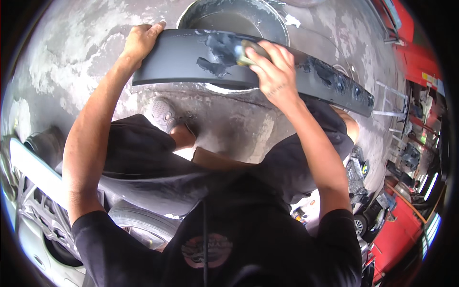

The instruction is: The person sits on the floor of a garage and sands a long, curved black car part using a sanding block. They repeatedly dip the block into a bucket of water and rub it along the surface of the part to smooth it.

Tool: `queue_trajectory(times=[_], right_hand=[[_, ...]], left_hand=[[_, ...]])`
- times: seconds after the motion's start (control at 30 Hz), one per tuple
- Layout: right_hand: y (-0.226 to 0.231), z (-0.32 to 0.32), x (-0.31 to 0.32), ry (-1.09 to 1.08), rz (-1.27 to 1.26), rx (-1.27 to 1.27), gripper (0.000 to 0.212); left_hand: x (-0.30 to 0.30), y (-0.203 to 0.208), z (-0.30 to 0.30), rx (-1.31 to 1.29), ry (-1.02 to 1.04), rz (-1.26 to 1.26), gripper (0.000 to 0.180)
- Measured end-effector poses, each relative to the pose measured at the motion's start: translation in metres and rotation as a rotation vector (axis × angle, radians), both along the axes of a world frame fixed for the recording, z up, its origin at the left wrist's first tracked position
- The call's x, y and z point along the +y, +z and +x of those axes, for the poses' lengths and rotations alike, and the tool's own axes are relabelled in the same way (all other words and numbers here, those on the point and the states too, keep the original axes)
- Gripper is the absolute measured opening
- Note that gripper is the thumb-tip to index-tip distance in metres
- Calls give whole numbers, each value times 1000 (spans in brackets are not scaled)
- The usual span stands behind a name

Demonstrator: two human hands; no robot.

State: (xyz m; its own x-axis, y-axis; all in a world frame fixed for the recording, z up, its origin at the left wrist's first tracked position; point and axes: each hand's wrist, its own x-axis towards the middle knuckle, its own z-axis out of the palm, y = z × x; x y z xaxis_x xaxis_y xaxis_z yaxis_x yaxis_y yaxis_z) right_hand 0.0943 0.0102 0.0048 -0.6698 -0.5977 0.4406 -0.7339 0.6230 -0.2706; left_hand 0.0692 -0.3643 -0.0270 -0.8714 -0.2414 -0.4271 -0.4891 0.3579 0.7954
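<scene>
A long, curved dark grey car trim panel [177, 57] lies across a round basin [186, 14]. Dark, uneven patches mark its middle and right part. My left hand [142, 42] grips the panel's upper left corner, fingers over the far edge. In my right hand [276, 71] is a small yellowish block [245, 52], pressed to the panel's face beside a wet-looking dark patch. Motion blurs the block, so I cannot tell whether it is a sponge or a sanding block. Part of the basin is hidden under the panel.
Liquid stands in the basin. Below the panel, my shoe [164, 114] rests on the stained concrete floor [229, 115]. A tyre [138, 217] lies by my left side, near a pale car part [38, 167]. To the right are a metal stand [389, 103] and red bodywork [392, 234].
</scene>
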Motion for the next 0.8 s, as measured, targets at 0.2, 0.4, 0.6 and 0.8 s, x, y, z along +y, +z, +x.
queue_trajectory(times=[0.2,0.4,0.6,0.8], right_hand=[[-3,-12,-16,66,32,-10,46],[-4,-11,-23,27,-12,-10,45],[-2,-20,14,54,41,-1,48],[-5,-22,-38,24,-19,-1,44]], left_hand=[[0,-6,3,72,66,34,53],[5,0,0,14,58,30,53],[7,8,4,4,98,82,52],[5,4,-3,-45,61,77,58]])
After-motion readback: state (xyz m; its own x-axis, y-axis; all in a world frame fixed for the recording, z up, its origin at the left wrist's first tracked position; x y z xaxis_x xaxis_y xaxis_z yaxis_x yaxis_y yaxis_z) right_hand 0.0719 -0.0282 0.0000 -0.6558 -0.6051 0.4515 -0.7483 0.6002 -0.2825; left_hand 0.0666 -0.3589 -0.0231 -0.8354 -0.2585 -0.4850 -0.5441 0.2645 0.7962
